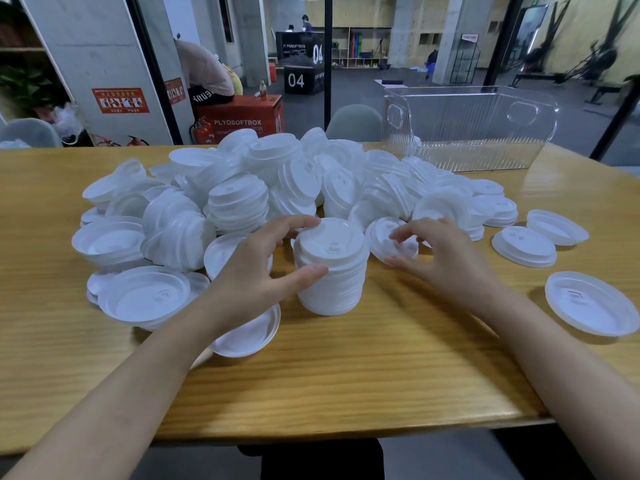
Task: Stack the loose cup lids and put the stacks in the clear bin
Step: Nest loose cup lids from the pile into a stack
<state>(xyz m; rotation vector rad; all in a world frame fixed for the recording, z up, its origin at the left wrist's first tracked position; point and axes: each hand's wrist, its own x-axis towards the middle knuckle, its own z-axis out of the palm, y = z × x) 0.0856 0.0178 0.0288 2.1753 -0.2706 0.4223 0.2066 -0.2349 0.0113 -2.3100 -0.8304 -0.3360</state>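
Head view, one moment logged. Your left hand point(249, 271) gripped the upright stack of white lids point(332, 282) near the middle of the wooden table point(346, 375). The thumb pressed its near side and the fingers curled over the far top rim. The stack stood just in front of the loose pile of lids point(242, 195).

Your right hand point(446, 261) was over a single lid point(379, 233) lying just right of the stack, with fingers bent and the thumb at the lid's near edge. The fingertips were blurred, so whether they pinched the lid or only touched it could not be told.

The clear bin point(485, 126) stood at the far right of the table, behind the pile and well apart from both hands.

Three separate lids lay right of your right hand: a dome-up lid point(524, 245), a far upturned lid point(557, 226) and a near upturned lid point(590, 303).
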